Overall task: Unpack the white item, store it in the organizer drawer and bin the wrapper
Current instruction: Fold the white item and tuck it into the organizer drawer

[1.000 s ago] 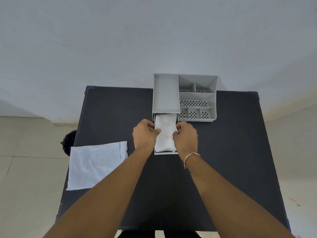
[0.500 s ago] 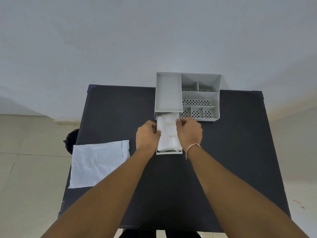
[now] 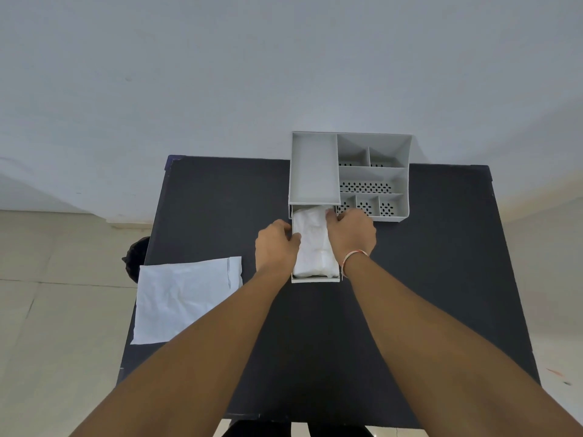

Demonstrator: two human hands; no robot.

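A grey organizer (image 3: pixel 315 171) stands at the far middle of the black table (image 3: pixel 410 279). Its drawer (image 3: pixel 315 279) is pulled out toward me, and the soft white item (image 3: pixel 314 244) lies inside it, filling it. My left hand (image 3: pixel 275 244) rests at the drawer's left side with its fingertips on the item's left edge. My right hand (image 3: pixel 351 233) presses on the item's far right corner, close to the organizer's front. The flat white wrapper (image 3: pixel 186 294) lies on the table's left edge, apart from both hands.
A dark bin (image 3: pixel 137 257) shows on the floor beyond the table's left edge, mostly hidden. The organizer's right half has several small perforated compartments (image 3: pixel 372 184). A pale wall rises behind the table.
My right hand has slid away from me along the item toward the organizer. The left hand has stayed at the drawer's left side. The item sits flatter in the drawer.
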